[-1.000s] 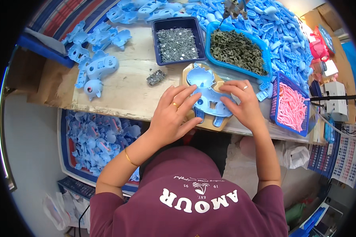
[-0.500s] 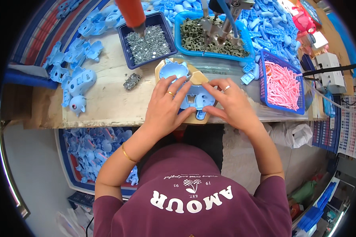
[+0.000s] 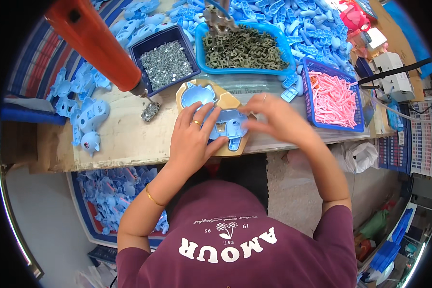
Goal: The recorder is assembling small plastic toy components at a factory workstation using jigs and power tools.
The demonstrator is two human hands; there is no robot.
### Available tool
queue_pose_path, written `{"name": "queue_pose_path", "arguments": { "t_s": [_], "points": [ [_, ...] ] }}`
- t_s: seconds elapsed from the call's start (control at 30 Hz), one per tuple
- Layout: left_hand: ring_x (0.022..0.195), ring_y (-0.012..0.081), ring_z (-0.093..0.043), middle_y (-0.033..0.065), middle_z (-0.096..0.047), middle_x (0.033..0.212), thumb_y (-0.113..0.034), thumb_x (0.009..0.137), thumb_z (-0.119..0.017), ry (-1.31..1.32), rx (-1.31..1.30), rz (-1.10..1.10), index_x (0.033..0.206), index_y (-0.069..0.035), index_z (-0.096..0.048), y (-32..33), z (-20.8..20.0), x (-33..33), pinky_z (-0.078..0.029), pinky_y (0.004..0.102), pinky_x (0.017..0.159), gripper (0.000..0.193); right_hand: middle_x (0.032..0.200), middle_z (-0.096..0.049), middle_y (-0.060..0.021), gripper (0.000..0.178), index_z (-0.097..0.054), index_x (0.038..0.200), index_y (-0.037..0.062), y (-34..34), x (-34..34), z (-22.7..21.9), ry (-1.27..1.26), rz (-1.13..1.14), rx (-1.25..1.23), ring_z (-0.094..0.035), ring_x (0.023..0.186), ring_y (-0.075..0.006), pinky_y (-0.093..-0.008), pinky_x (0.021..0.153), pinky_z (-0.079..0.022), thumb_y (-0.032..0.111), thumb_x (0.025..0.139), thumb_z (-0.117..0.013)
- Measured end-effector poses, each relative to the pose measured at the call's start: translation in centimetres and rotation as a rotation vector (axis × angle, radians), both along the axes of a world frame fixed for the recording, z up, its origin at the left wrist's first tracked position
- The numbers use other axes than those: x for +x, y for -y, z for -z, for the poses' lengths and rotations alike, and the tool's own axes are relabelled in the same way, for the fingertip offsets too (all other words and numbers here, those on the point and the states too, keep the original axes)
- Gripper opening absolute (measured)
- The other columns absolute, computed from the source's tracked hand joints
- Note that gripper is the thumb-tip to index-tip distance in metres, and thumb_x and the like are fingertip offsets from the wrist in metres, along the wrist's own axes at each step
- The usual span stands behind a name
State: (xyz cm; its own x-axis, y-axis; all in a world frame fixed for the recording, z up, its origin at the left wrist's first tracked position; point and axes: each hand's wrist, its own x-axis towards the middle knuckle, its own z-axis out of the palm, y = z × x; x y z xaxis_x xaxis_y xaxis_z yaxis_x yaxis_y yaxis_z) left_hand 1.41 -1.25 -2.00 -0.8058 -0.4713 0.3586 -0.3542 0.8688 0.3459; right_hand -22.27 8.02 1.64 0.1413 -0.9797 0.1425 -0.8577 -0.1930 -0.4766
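Note:
A tan fixture (image 3: 229, 101) lies at the table's front edge with blue plastic parts set in it. They are a round, hollow shell (image 3: 197, 95), a larger body shell (image 3: 235, 127) and a small piece (image 3: 234, 144) below that. Fingers spread, my left hand (image 3: 189, 139) rests over the left side of the body shell and covers part of it. My right hand (image 3: 278, 120) is raised at the fixture's right side, slightly blurred, its fingers apart and nothing seen in them. Whether its fingertips touch the body shell I cannot tell.
An orange-red power screwdriver (image 3: 96, 45) hangs at upper left, its tip by a small screw pile (image 3: 150, 111). Behind stand a dark blue screw box (image 3: 175, 82), a blue tray (image 3: 245, 71) of dark metal clips and a basket (image 3: 309, 106) of pink parts. Blue shells (image 3: 93, 114) lie left.
My right hand has lifted off the body shell, up and rightward. My left hand stays on it. The view has shifted, and the screwdriver shows larger and farther left.

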Motion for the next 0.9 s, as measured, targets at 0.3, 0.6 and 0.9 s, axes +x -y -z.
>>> {"name": "queue_pose_path", "arguments": {
  "t_s": [0.3, 0.6, 0.9],
  "points": [
    [0.129, 0.0368, -0.048, 0.0126, -0.057, 0.138, -0.033, 0.078, -0.081, 0.006, 0.000, -0.002, 0.134, -0.006, -0.060, -0.3, -0.1, -0.1, -0.041, 0.0483, 0.109, 0.065, 0.091, -0.072, -0.0135, 0.021, -0.075, 0.100, 0.0059, 8.4, -8.5, 2.2, -0.150, 0.470, -0.011, -0.068, 0.078, -0.0279, -0.0380, 0.072, -0.054, 0.023, 0.090, -0.068],
    [0.124, 0.0348, -0.051, 0.0104, -0.060, 0.132, -0.033, 0.079, -0.080, -0.005, 0.006, 0.038, 0.128, -0.006, -0.064, 0.8, -1.5, -0.4, -0.043, 0.0481, 0.105, 0.059, 0.089, -0.073, -0.0045, 0.027, -0.072, 0.099, 0.0012, 7.7, -9.9, 0.6, 0.543, 0.604, 0.073, -0.070, 0.083, -0.0151, -0.0293, 0.068, -0.054, 0.027, 0.096, -0.065],
    [0.098, 0.0208, -0.065, 0.0089, -0.072, 0.110, -0.020, 0.094, -0.071, -0.436, 0.657, -0.015, 0.121, -0.002, -0.069, 0.9, -2.9, -4.1, -0.053, 0.0341, 0.085, 0.032, 0.099, -0.070, -0.0069, 0.016, -0.067, 0.102, 0.0009, 3.1, -0.6, -1.4, 0.889, 0.282, -0.038, -0.071, 0.088, -0.0151, -0.0288, 0.076, -0.058, 0.007, 0.090, -0.075]
  ]
}}
